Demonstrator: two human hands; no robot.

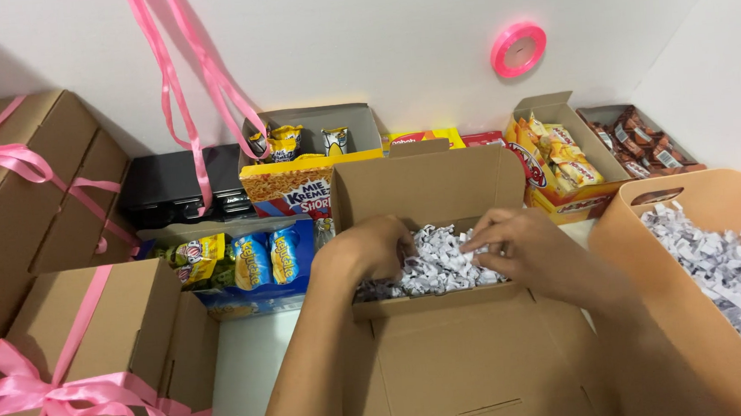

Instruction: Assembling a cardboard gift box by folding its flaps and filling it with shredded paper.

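An open brown cardboard box stands in front of me, its lid flap folded toward me. Shredded white paper fills its bottom. My left hand is curled into the shreds at the box's left side. Resting on the shreds at the right side, my right hand has its fingers bent and spread over the paper. Both hands touch the shredded paper; neither clearly lifts any of it.
A tan tub of shredded paper stands at the right. Closed brown boxes tied with pink ribbon stack at the left. Open snack cartons line the back wall. A pink ribbon spool hangs on the wall.
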